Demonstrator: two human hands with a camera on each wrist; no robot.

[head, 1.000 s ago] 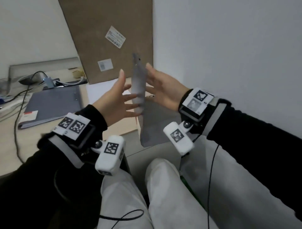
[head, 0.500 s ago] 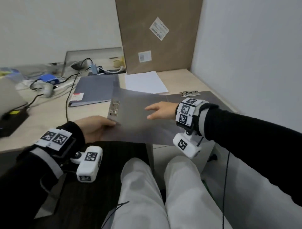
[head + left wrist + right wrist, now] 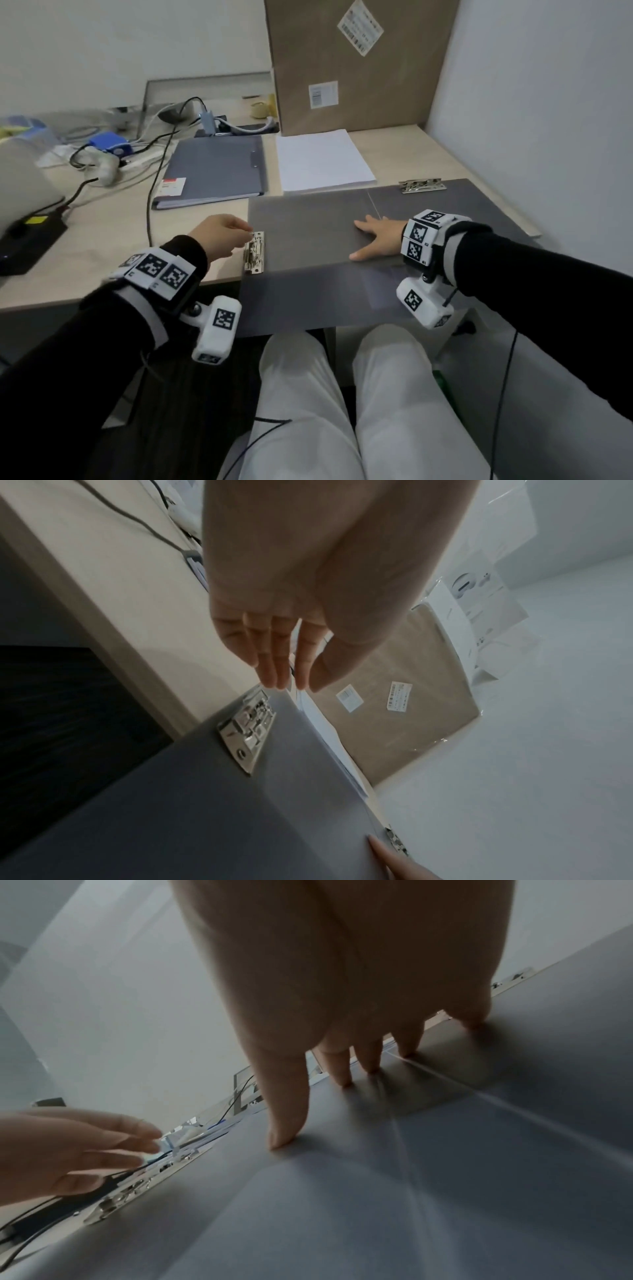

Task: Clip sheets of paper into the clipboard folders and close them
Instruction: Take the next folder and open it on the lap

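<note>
A grey clipboard folder (image 3: 308, 233) lies open and flat on the desk, its near part hanging over the front edge. One metal clip (image 3: 254, 251) sits on its left edge and a second clip (image 3: 423, 185) at the top of the right half. My left hand (image 3: 245, 230) reaches to the far end of the left clip (image 3: 248, 729), fingers loosely extended and holding nothing. My right hand (image 3: 368, 236) lies flat on the folder near the centre crease, and its fingertips (image 3: 281, 1139) press on the grey surface. A stack of white paper (image 3: 323, 161) lies just behind the folder.
A closed grey folder (image 3: 215, 171) lies at the back left of the paper. A tall cardboard box (image 3: 356, 65) leans against the wall behind. Cables and a blue device (image 3: 109, 144) clutter the far left, with a black adapter (image 3: 30, 240) nearer. A white wall borders the right.
The folder, held upright between both hands a second ago, has been swung open and laid flat on the desk. My left hand has moved to the left clip; my right hand presses the folder down.
</note>
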